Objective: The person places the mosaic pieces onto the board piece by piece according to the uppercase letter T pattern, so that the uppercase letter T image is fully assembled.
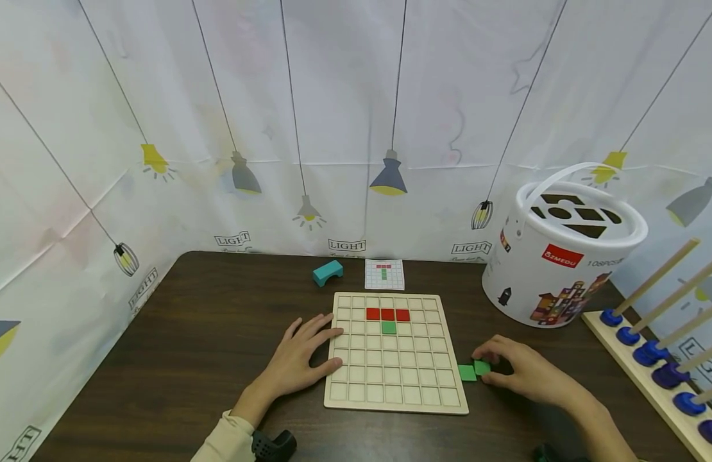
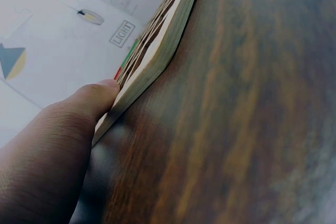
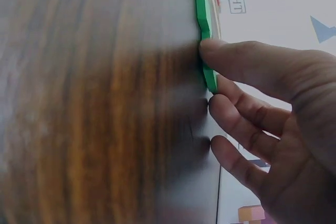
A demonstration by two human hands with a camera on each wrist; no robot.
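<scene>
A pale wooden grid board point(image 1: 395, 375) lies on the table, with three red tiles point(image 1: 387, 314) in a row and a green tile point(image 1: 389, 328) set under the middle one. My left hand point(image 1: 301, 353) rests at the board's left edge, fingers spread over its rim; the left wrist view shows the thumb point(image 2: 89, 100) against the edge. To the board's right, my right hand point(image 1: 520, 369) pinches a green square tile point(image 1: 481, 367) between thumb and index finger. Another green tile point(image 1: 467, 373) lies beside it, near the board's edge. In the right wrist view, both tiles appear edge-on.
Behind the board lie a small printed pattern card point(image 1: 383, 274) and a teal arch block point(image 1: 328, 273). A white lidded bucket point(image 1: 520, 276) stands at the back right. Along the right side is a wooden rack with pegs point(image 1: 633, 359) and blue rings.
</scene>
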